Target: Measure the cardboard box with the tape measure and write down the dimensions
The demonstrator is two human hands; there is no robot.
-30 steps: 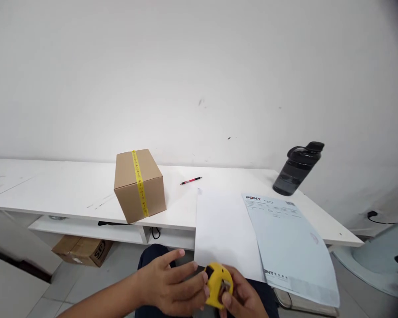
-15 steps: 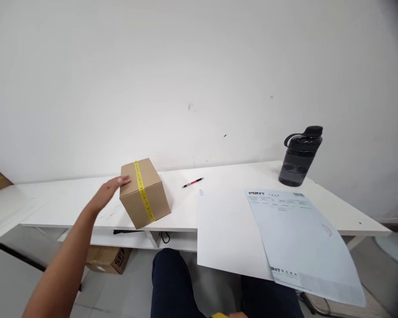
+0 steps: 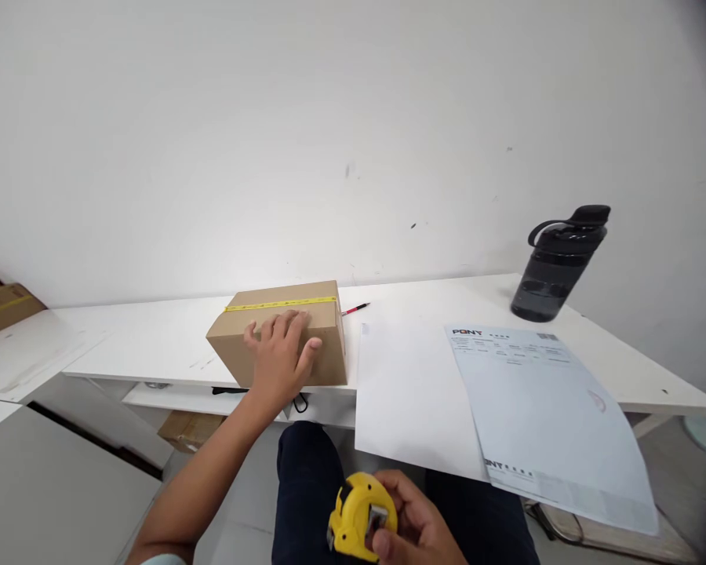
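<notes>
left hand (image 3: 282, 349) flat on the cardboard box (image 3: 331, 349), fingers spread over its front face, box at the white table (image 3: 153, 345) near edge. right hand (image 3: 415, 522) over the lap, fingers curled round the yellow tape measure (image 3: 362, 524), blade not drawn out yet. bare tabletop left of the box, white sheet (image 3: 412, 392) just right, overhanging the edge.

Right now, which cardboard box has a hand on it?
The yellow-taped box on the table, under the left hand; the floor box and far-left boxes lie untouched.
</notes>
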